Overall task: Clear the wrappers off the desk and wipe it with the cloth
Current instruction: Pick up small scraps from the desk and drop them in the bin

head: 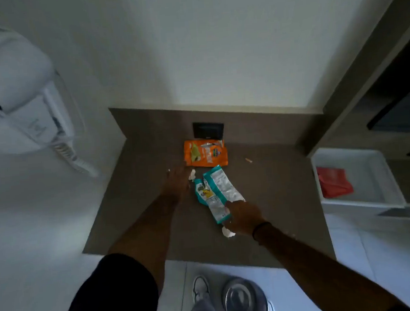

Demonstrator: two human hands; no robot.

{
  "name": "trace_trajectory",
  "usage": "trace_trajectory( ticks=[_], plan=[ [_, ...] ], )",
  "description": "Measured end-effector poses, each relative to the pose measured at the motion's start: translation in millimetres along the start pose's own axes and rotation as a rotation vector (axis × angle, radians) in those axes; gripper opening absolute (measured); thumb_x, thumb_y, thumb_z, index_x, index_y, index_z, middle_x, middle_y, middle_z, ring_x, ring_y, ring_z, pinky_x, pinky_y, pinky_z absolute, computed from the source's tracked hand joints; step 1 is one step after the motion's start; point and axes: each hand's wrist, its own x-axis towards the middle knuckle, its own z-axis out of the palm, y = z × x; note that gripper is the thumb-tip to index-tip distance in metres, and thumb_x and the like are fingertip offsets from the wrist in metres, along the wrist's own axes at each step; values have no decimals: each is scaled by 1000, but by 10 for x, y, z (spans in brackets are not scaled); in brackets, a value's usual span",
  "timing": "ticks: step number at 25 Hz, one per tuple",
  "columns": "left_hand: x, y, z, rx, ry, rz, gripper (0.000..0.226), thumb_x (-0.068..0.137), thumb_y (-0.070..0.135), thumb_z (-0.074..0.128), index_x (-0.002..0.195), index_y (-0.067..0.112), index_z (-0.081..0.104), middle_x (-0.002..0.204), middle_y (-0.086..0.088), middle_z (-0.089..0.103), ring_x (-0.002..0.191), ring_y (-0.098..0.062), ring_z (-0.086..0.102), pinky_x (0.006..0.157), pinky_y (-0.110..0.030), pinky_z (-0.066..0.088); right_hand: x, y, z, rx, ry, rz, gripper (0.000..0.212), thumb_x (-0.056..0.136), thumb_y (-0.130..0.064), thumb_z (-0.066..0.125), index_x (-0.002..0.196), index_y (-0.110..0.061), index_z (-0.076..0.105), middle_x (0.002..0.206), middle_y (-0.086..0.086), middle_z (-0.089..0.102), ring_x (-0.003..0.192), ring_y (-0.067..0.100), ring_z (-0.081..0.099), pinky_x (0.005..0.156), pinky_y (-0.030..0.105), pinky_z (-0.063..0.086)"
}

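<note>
An orange wrapper (206,155) lies near the back of the brown desk (274,189). Two teal-and-white wrappers (216,191) lie in the middle. My left hand (176,181) reaches flat over the desk, blurred, beside a small white paper scrap (192,174), fingers apart. My right hand (246,216) rests on the near end of the longer teal wrapper and appears to pinch it. A crumpled white scrap (227,232) lies under that hand. No cloth is in view.
A white drawer (370,168) stands open at the right with a red packet (334,181) inside. A black wall socket (208,129) sits behind the orange wrapper. A small stick (248,160) lies on the desk. A metal bin lid (243,296) is on the floor. A white wall-mounted dryer (23,102) hangs left.
</note>
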Motion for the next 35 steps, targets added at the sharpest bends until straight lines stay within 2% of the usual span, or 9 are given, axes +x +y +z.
trace_trajectory(
  ticks=[6,9,15,18,20,23,25,30,35],
  plan=[
    [452,-145,376,-110,-72,61,45,100,6,52,144,12,55,154,-13,46,141,-30,45,119,-43,39,17,-83,382,188,-44,162,29,83,-35,58,108,-22,59,118,6,64,108,27,62,86,38,55],
    [500,-218,474,-161,-6,-28,31,98,6,55,127,10,67,138,-16,56,128,-31,55,109,-44,48,35,-102,366,272,-21,200,17,82,-27,57,96,-18,62,107,8,68,99,28,64,82,38,55],
    [-139,-147,597,-486,216,-218,28,96,7,59,123,5,66,126,-21,61,116,-35,61,102,-45,49,-140,119,374,450,60,215,22,87,-18,67,101,-3,73,99,13,74,91,26,70,83,28,53],
    [-710,150,770,-616,257,-253,30,97,15,58,126,11,62,125,-15,61,113,-32,61,98,-42,49,-399,254,376,481,82,114,17,84,-14,71,83,3,75,84,19,74,81,30,70,76,37,52],
    [-1115,449,912,-659,270,-288,36,95,20,62,131,17,59,127,-9,62,115,-27,59,99,-39,48,-634,357,417,556,89,95,12,79,-13,76,72,-3,75,70,8,73,65,14,68,62,27,54],
    [-1775,978,1214,-533,330,-143,36,88,20,71,123,23,62,118,-3,67,107,-20,63,91,-34,54,-1100,562,616,722,119,119,21,73,-14,83,66,-26,67,59,-18,60,47,-11,57,49,2,41],
    [-2153,1316,1439,-425,296,-58,35,83,21,74,116,25,63,110,2,69,99,-15,65,81,-29,58,-1400,721,804,730,130,116,28,70,-17,85,66,-34,64,60,-22,59,49,-14,57,51,1,42],
    [-2626,1995,1883,-298,39,-90,29,87,27,68,114,21,63,106,-1,72,103,-24,65,78,-37,59,-1917,1041,1276,739,43,222,16,65,-14,85,78,-16,78,69,-13,70,56,-17,61,58,-1,45],
    [-2692,2263,2101,-271,-61,-207,39,88,32,69,124,22,58,110,-10,71,106,-30,66,87,-40,56,-2143,1117,1539,743,-29,295,19,64,-14,83,81,-16,77,78,-4,76,72,6,71,74,26,59]
  ],
)
